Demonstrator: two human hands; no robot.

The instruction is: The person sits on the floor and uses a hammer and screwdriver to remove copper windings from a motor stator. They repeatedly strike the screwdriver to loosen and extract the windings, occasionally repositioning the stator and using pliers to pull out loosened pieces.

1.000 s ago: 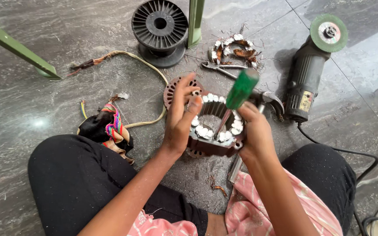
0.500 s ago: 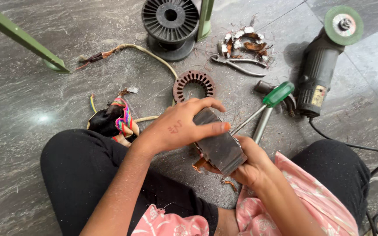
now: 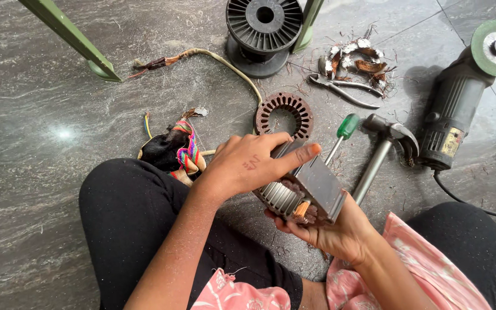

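A dark grey stone floor (image 3: 41, 189) with pale veining carries everything; the person sits on it with knees spread, and no wall shows.

Nearest, both hands are clamped on a motor stator (image 3: 308, 192), held above the floor between the knees. The right hand (image 3: 331, 232) cups it from beneath, while the left hand (image 3: 248, 166) lies over its top, thumb stretched along the flat metal side. The stator is tipped on edge, its laminated stack and stubs of copper winding facing the camera. By the look of it, the step in hand is turning and checking the core, with tools laid down; a next move would call for a firm grip below and a free hand for a tool.

Just beyond lie a green-handled screwdriver (image 3: 343, 131), a hammer (image 3: 383, 152) and a bare rusty stator ring (image 3: 285, 115). To the left sits a bundle of coloured wires (image 3: 173, 150). Farther off are pliers (image 3: 345, 89), scrap windings (image 3: 357, 57), an angle grinder (image 3: 460, 115), a black empty spool (image 3: 262, 31) and green metal legs (image 3: 70, 37).
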